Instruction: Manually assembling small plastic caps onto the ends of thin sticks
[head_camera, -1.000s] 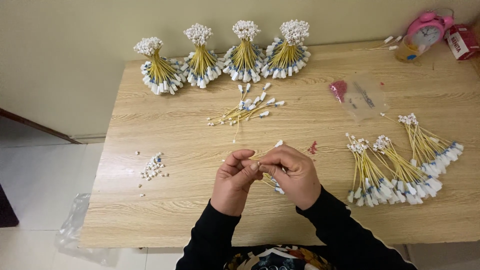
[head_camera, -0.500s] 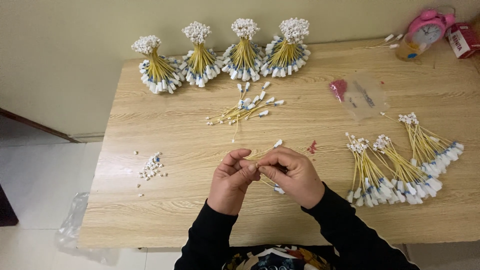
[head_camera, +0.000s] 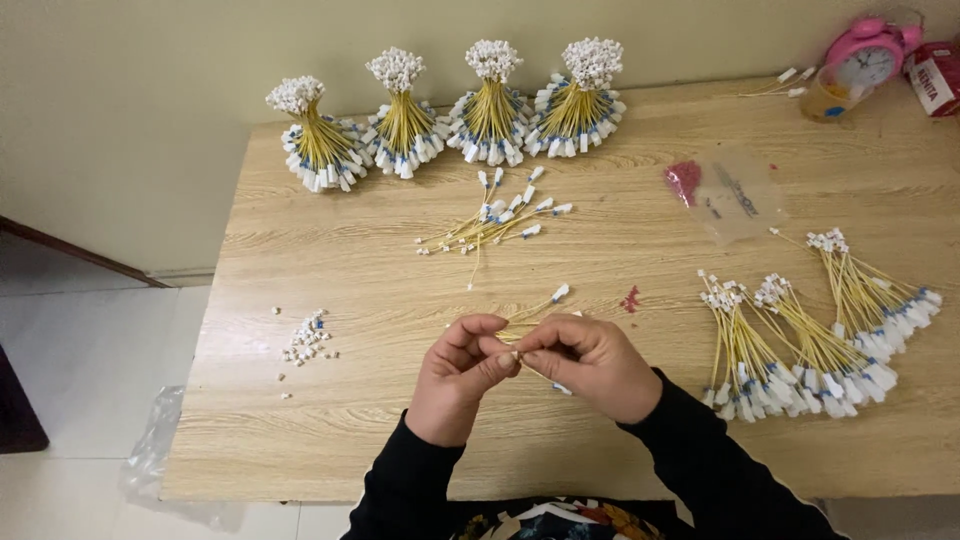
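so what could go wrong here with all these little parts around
The hands, left and right, pinch one thin yellow cable between fingertips; it could slip or kink. The loose white caps lie near the table's left edge and might roll off. A sleeve swinging right could scatter the lying bundles.

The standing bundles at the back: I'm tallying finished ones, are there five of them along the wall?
No, only four standing bundles of yellow cables with white ends stand in a row at the table's far edge.
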